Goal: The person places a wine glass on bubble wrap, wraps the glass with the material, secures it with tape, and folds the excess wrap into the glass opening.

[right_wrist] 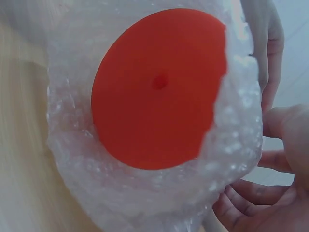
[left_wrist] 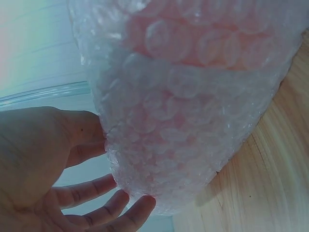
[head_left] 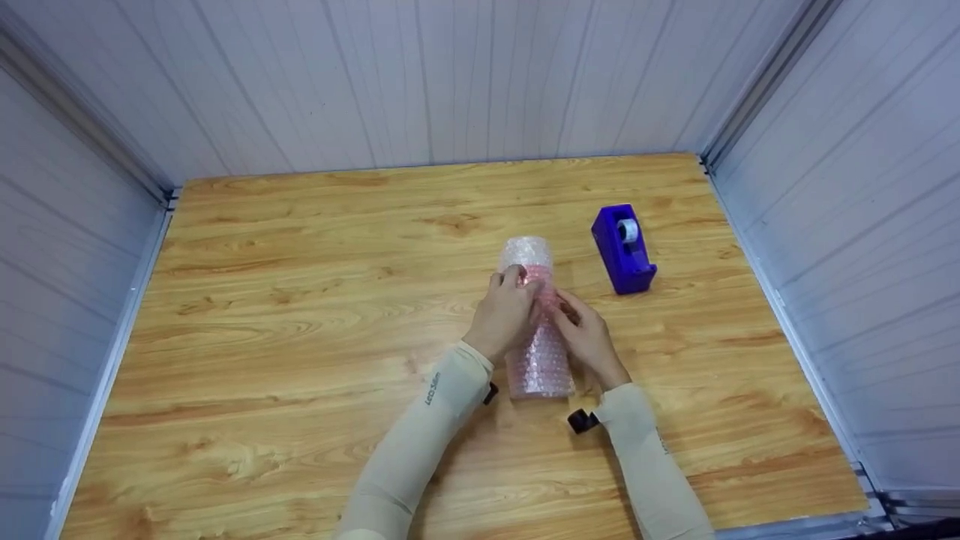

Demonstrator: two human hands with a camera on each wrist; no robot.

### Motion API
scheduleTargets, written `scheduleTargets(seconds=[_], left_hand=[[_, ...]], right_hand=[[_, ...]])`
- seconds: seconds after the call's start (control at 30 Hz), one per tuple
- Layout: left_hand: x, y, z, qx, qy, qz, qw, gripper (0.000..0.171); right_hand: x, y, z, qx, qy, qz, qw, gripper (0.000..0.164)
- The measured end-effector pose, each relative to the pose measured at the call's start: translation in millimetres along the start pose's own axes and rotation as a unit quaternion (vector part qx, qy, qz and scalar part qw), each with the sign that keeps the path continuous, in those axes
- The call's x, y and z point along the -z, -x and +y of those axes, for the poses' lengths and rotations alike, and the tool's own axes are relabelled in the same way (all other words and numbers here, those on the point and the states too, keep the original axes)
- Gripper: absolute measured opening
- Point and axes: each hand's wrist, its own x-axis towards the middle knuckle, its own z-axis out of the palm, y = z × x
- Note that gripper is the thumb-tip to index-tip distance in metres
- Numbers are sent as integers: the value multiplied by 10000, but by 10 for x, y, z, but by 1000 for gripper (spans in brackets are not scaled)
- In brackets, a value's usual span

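Note:
A long roll of bubble wrap (head_left: 543, 364) lies on the table, wound round something pink-red that shows through its layers. In the right wrist view, a flat red round end (right_wrist: 149, 116) with a small dimple in its middle sits inside the open end of the wrap. My left hand (head_left: 504, 311) is over the roll's upper left part, thumb and fingertips at the wrap. From the other side my right hand (head_left: 590, 337) pinches at the wrap with thumb and forefinger. The wrap partly hides the fingertips of both hands.
A blue tape dispenser (head_left: 624, 251) with a roll of clear tape (head_left: 628, 230) stands right of and beyond the bubble-wrapped roll. The wood-grain table (head_left: 300, 337) is bounded by pale panel walls (head_left: 450, 82) at the back and both sides.

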Motion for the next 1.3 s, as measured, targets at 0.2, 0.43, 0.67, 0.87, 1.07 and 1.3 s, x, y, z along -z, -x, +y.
scheduleTargets(seconds=[0.2,0.43,0.67,0.87,1.07,1.3], left_hand=[[32,75,-140,58,382,131,9992,33],[66,166,-319,187,1157,314,9926,36],[27,296,-474,378,1701,582,9830,43],[-2,392,-600,765,2457,604,9644,44],[6,449,-709,1369,2932,415,9453,44],[6,486,-796,1647,2980,519,9388,48]], right_hand=[[-44,32,-106,18,48,-102,9999,40],[-105,61,-185,188,168,-68,9997,39],[-153,202,-603,502,131,-336,9981,37],[-222,171,-537,841,-81,-576,9948,38],[-321,85,-335,1180,-212,-737,9901,38],[-413,49,-361,1471,450,-854,9844,38]])
